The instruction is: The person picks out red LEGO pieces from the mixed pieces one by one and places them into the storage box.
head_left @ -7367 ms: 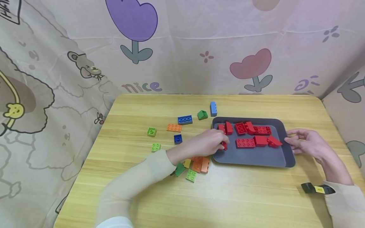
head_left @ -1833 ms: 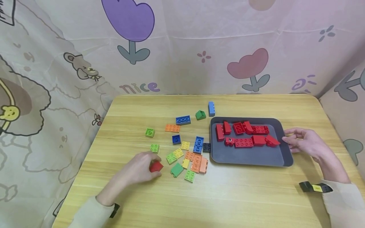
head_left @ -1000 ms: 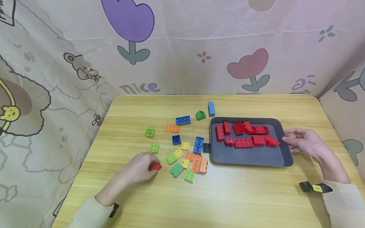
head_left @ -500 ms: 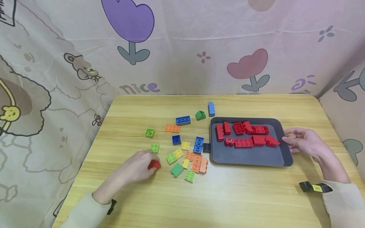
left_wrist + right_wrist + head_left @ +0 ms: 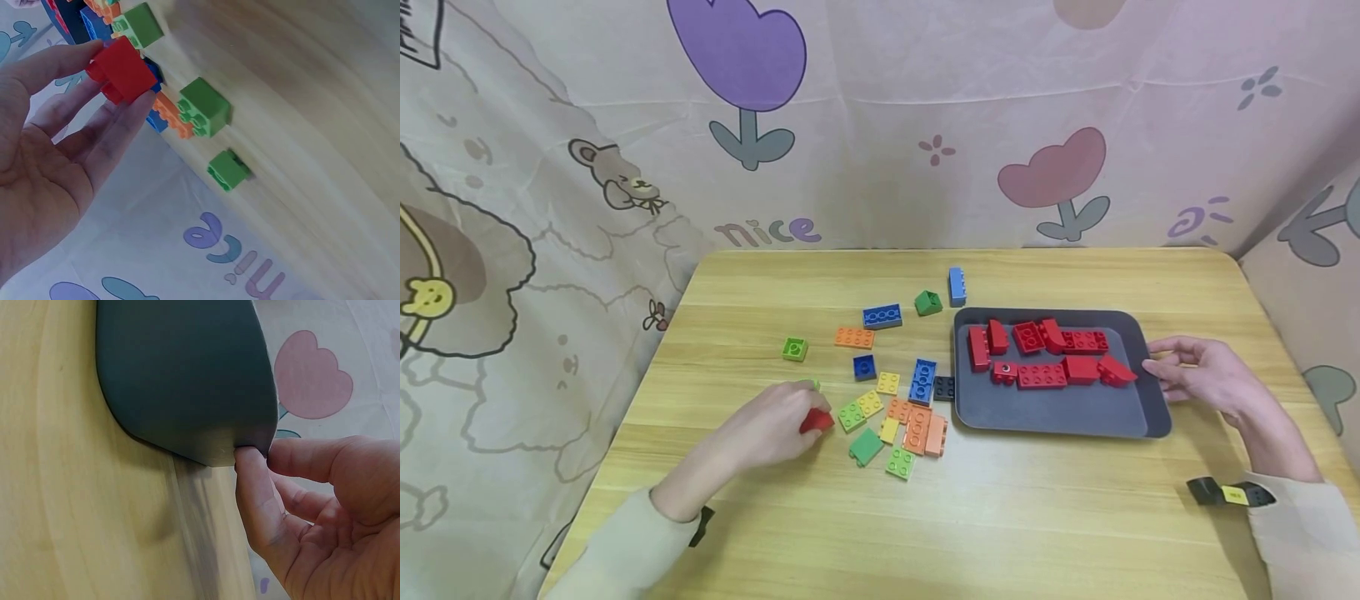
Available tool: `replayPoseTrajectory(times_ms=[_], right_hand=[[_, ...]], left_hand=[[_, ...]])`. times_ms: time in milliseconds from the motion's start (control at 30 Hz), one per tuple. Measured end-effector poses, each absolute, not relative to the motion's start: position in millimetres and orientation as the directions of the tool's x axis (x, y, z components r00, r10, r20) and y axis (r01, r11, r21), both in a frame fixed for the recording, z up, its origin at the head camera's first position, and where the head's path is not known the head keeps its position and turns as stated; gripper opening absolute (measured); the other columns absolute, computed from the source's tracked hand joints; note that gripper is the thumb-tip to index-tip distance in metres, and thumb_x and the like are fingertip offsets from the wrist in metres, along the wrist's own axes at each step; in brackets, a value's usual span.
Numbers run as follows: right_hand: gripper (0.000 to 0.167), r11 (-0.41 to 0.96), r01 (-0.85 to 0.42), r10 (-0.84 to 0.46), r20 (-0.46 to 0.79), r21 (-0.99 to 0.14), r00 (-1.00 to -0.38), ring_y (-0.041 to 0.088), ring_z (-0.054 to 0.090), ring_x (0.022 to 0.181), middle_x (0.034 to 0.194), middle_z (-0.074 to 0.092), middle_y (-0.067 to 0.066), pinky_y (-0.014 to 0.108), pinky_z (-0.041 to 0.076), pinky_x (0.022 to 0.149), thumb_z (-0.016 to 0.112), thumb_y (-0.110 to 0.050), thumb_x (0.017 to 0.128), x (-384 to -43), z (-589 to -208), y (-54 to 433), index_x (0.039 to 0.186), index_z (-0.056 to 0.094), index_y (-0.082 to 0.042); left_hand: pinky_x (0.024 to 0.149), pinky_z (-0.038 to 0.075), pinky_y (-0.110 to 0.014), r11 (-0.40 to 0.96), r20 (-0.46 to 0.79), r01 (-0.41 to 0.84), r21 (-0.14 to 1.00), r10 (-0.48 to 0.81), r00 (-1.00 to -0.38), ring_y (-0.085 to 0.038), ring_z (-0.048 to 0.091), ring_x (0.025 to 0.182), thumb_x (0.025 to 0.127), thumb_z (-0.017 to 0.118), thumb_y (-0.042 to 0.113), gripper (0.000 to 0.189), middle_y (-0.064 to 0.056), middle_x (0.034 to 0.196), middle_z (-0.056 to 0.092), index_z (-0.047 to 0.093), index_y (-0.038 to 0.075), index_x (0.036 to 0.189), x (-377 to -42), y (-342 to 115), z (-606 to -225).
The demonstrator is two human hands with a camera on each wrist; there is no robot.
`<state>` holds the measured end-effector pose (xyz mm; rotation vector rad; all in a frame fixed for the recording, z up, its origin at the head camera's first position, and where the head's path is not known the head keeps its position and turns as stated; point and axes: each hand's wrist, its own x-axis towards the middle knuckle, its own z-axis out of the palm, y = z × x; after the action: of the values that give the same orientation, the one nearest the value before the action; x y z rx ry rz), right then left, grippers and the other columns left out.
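Note:
My left hand is at the left of the loose bricks and pinches a red brick between thumb and fingertips. In the left wrist view the brick's smooth face shows, with studs on the side toward the palm. A light green brick lies just beyond it, partly hidden by the hand in the head view. My right hand holds the right end of the dark grey tray, thumb and finger pinching its rim in the right wrist view. Several red bricks lie in two rows in the tray.
Loose bricks lie left of the tray: a blue one, an orange one, a green one, a yellow one and others. A black brick touches the tray's left side. A printed curtain hangs behind the wooden table.
Since the oldest frame, my left hand has left the tray, moved left and taken a red brick. In the last half second it shifted slightly right and away with it. The right hand stays put.

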<state>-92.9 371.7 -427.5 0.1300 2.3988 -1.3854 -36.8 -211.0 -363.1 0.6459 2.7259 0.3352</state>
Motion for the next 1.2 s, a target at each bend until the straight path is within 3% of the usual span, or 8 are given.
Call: replayPoseTrajectory(times_ms=[533, 800, 967, 1200], right_hand=[[0.049, 0.53, 0.263, -0.104, -0.37, -0.806, -0.923, 0.01, 0.069, 0.074, 0.088, 0.069, -0.009, 0.03, 0.066, 0.069, 0.065, -0.008, 0.107, -94, -426, 370, 0.143, 0.044, 0.018], [0.039, 0.505, 0.282, -0.102, -0.38, -0.816, -0.919, 0.009, 0.069, 0.074, 0.087, 0.069, -0.012, 0.03, 0.066, 0.069, 0.066, -0.008, 0.106, -94, -426, 372, 0.136, 0.052, 0.012], [0.045, 0.513, 0.278, -0.103, -0.38, -0.812, -0.919, 0.01, 0.069, 0.075, 0.088, 0.069, -0.011, 0.03, 0.066, 0.069, 0.066, -0.009, 0.106, -94, -426, 372, 0.14, 0.048, 0.015], [0.037, 0.493, 0.29, -0.102, -0.385, -0.82, -0.917, 0.01, 0.071, 0.075, 0.087, 0.07, -0.012, 0.03, 0.066, 0.069, 0.067, -0.007, 0.105, -94, -426, 371, 0.134, 0.053, 0.011]], left_hand=[[0.069, 0.051, -0.026, 0.819, -0.226, 0.506, 0.269, 0.565, -0.794, -0.013, 0.055, 0.078, 0.089, 0.082, 0.005, 0.018, -0.004, 0.097, 0.07, 0.081, 0.007, 0.107, -50, -183, -351], [0.07, 0.053, -0.025, 0.809, -0.217, 0.512, 0.288, 0.576, -0.788, -0.014, 0.056, 0.079, 0.091, 0.081, 0.005, 0.021, -0.005, 0.101, 0.072, 0.081, 0.006, 0.112, -57, -168, -345], [0.074, 0.057, -0.027, 0.805, -0.199, 0.526, 0.276, 0.583, -0.788, -0.016, 0.059, 0.083, 0.092, 0.082, 0.007, 0.021, -0.005, 0.103, 0.071, 0.08, 0.007, 0.113, -63, -157, -339], [0.08, 0.057, -0.027, 0.768, -0.209, 0.57, 0.29, 0.633, -0.746, -0.014, 0.061, 0.088, 0.096, 0.081, 0.014, 0.024, -0.002, 0.106, 0.072, 0.08, 0.011, 0.119, -72, -133, -336]])
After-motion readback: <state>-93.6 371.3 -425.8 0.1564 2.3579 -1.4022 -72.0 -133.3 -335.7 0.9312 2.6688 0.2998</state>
